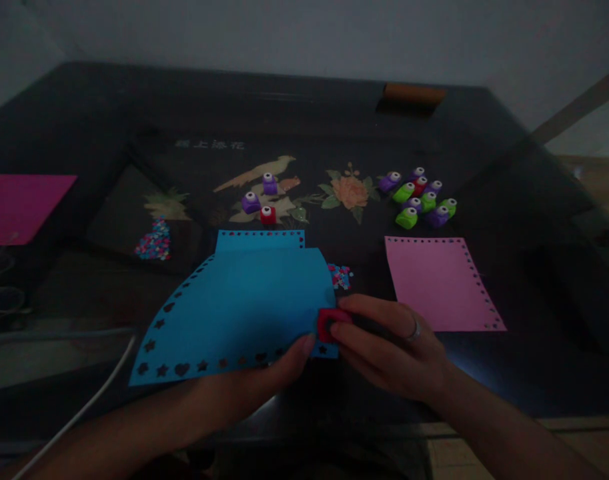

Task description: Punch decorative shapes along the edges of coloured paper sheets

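Note:
A blue sheet (254, 293) with star and heart holes along its left and lower edges is lifted above the table. My left hand (279, 373) grips its lower edge, thumb showing and the other fingers hidden beneath. At the sheet's right edge, my right hand (389, 343) holds a small red punch (328, 325), which touches the paper. Behind the raised sheet lies another blue piece (259, 241) with a row of holes along its top; whether the two are joined I cannot tell. Colourful confetti (341, 275) lies just beyond my right hand.
A punched pink sheet (437, 283) lies at the right, below several punches (428, 200). More punches (268, 184) stand behind the blue paper. Left are a confetti pile (155, 241), a magenta sheet (27, 208) and a white cable (91, 397). A brown roll (414, 94) lies at the back.

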### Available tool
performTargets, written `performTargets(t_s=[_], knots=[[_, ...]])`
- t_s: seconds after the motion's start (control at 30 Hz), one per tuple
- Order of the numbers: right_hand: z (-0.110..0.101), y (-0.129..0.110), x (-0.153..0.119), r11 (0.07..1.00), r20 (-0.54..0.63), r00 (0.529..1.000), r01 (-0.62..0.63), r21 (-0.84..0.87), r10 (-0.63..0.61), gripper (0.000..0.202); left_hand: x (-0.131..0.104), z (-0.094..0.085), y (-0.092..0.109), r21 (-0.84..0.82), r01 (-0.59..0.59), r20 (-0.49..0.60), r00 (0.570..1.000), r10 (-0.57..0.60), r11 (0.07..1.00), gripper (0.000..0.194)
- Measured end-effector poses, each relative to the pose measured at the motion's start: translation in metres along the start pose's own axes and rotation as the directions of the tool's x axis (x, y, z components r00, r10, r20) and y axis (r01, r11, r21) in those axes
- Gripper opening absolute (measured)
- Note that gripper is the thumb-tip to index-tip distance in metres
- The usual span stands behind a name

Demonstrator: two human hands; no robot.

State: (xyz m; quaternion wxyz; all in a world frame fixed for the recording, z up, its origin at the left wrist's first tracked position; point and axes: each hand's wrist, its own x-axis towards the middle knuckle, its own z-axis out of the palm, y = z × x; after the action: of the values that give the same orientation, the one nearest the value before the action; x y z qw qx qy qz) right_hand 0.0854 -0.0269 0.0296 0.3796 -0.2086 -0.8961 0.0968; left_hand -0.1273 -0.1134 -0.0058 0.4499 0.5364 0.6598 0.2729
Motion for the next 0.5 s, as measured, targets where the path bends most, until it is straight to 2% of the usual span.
performTargets(t_s=[0.07, 0.1, 0.17, 0.2, 0.23, 0.27, 0.3, 0.43, 0.5], knots=[[0.000, 0.000, 0.000, 1.000, 0.004, 1.000, -0.010, -0.012, 0.010, 0.014, -0.002, -0.001, 0.001, 0.214, -0.132, 0.075, 0.990, 0.118, 0.968, 0.046], [0.000, -0.001, 0.000, 1.000, 0.005, 1.000, -0.011, -0.018, 0.011, 0.014, -0.002, -0.002, 0.001, 0.332, -0.212, 0.102, 0.977, 0.189, 0.919, 0.048], [0.001, -0.001, 0.000, 1.000, -0.008, 1.000, 0.004, -0.029, -0.004, 0.014, -0.003, -0.003, 0.003, 0.579, -0.359, 0.193, 0.933, 0.304, 0.732, 0.053], [0.001, -0.001, 0.000, 0.999, -0.014, 1.000, 0.014, -0.038, -0.014, 0.013, -0.002, -0.003, 0.004, 0.659, -0.395, 0.230, 0.916, 0.329, 0.640, 0.055], [0.001, 0.000, 0.000, 0.998, -0.020, 0.999, 0.024, -0.050, -0.025, 0.013, -0.002, -0.004, 0.004, 0.707, -0.413, 0.257, 0.906, 0.336, 0.574, 0.057], [0.001, 0.000, -0.001, 0.998, -0.026, 0.999, 0.033, -0.060, -0.035, 0.012, -0.002, -0.004, 0.005, 0.728, -0.415, 0.266, 0.904, 0.334, 0.546, 0.056], [0.001, 0.000, -0.001, 0.997, -0.030, 0.999, 0.042, -0.068, -0.044, 0.011, -0.001, -0.005, 0.004, 0.725, -0.406, 0.253, 0.908, 0.333, 0.556, 0.055], [0.000, 0.001, -0.001, 0.995, -0.019, 0.997, 0.068, -0.076, -0.070, 0.011, 0.000, -0.004, 0.007, 0.629, -0.352, 0.142, 0.929, 0.343, 0.693, 0.050], [-0.001, 0.001, -0.001, 0.994, -0.022, 0.997, 0.071, -0.079, -0.073, 0.011, 0.000, -0.002, 0.013, 0.624, -0.321, 0.119, 0.940, 0.320, 0.712, 0.049]])
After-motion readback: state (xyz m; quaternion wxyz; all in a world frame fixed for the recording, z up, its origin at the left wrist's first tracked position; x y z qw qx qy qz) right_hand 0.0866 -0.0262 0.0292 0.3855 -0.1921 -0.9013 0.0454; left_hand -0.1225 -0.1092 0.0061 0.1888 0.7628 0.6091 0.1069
